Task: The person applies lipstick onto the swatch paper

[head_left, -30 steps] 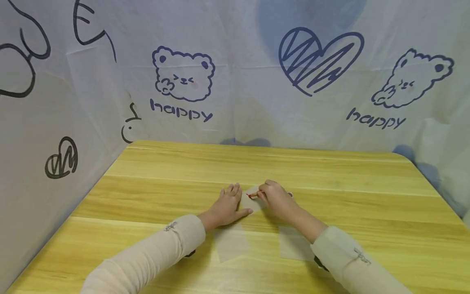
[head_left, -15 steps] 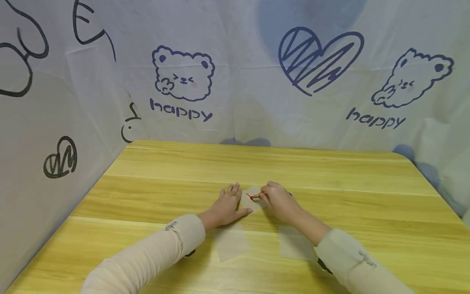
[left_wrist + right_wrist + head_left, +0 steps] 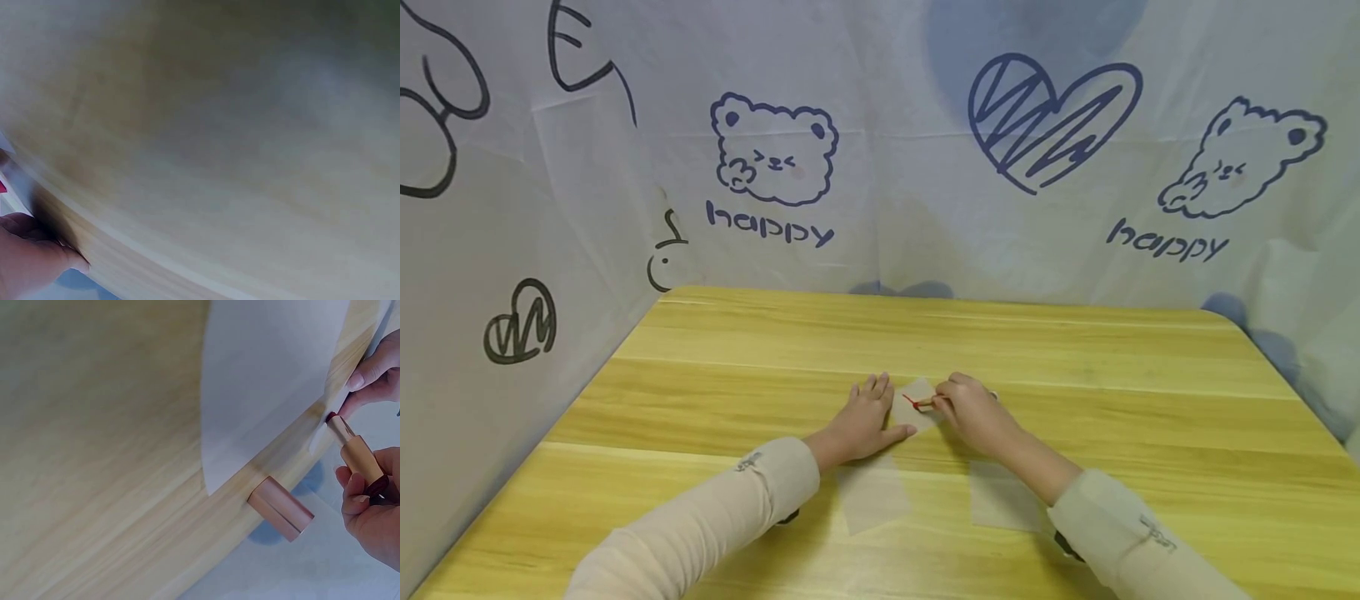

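Observation:
My right hand (image 3: 976,415) grips a lipstick (image 3: 359,456) by its gold tube. The red tip meets a small white paper (image 3: 922,388) at the table's middle, at the end of a short red stroke (image 3: 907,398). Across the paper's left side lies my left hand (image 3: 865,423), fingers extended and thumb spread along the lower edge. In the left wrist view only the thumb side of that hand (image 3: 31,256) shows, at the lower left corner. A rose-gold lipstick cap (image 3: 281,508) is on the table near the right hand in the right wrist view.
Two more pale sheets lie nearer the person: a left sheet (image 3: 874,496) below the left hand and a right sheet (image 3: 1003,497) partly under the right forearm. The wooden table (image 3: 760,333) ends at a printed cloth backdrop (image 3: 902,208).
The right hand has slid slightly right and toward the person with the lipstick, and the red stroke on the paper has grown longer. The left hand has stayed in place.

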{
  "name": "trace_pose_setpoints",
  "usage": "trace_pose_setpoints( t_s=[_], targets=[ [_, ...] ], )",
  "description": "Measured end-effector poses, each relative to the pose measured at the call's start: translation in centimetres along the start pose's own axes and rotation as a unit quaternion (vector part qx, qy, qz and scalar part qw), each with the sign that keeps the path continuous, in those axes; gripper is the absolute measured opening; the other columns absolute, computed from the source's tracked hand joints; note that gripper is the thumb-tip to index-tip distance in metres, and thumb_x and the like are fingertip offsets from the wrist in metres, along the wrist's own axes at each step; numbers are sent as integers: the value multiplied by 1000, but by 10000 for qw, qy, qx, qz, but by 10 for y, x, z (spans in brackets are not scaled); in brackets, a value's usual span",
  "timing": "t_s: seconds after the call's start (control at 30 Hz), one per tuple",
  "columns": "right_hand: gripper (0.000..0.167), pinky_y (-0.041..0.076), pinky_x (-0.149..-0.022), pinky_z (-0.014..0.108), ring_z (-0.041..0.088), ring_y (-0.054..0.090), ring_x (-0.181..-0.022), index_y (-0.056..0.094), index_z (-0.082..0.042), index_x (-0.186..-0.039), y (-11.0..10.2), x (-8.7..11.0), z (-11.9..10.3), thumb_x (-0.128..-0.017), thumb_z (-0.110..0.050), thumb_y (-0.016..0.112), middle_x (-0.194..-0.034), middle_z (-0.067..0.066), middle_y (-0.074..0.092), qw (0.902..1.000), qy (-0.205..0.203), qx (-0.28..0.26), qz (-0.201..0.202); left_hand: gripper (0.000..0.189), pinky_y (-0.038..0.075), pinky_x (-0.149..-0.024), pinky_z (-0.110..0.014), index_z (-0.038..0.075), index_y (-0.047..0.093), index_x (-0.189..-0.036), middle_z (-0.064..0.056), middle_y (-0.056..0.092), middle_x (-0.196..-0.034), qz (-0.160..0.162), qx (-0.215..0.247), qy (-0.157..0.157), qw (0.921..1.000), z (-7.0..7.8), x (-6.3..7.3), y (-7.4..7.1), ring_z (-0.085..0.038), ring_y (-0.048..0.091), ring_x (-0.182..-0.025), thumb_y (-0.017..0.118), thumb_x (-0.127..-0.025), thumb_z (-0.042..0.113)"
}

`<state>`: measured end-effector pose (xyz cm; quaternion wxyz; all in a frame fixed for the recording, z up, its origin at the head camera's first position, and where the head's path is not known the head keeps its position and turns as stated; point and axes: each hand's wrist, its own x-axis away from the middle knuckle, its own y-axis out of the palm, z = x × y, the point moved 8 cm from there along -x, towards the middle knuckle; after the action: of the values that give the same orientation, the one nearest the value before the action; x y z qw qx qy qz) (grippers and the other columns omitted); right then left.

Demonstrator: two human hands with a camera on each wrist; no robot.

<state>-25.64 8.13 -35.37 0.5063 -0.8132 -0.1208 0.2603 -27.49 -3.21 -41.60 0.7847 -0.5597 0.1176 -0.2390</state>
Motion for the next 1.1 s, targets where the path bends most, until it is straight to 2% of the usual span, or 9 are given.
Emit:
trace_pose_setpoints(
  t_s=[0.57, 1.1],
  targets=[
    [9, 46, -54, 18, 11, 52, -63, 66, 5, -84, -4, 7, -1, -87, -2, 61, -74, 9, 58, 10000, -60, 2, -43, 79, 19, -114, -53, -8, 26, -142, -24, 17, -152, -31, -12, -57, 10000, 0, 1, -1, -39, 15, -141, 45, -93, 51],
    [7, 47, -54, 18, 11, 53, -64, 66, 4, -82, -10, 16, -6, -85, -1, 62, -73, 8, 59, 9993, -320, 158, 136, 78, 19, -114, -54, -9, 27, -141, -24, 18, -151, 15, 17, -2, 10000, 2, 1, -3, -40, 16, -141, 46, -93, 50]
  ],
)
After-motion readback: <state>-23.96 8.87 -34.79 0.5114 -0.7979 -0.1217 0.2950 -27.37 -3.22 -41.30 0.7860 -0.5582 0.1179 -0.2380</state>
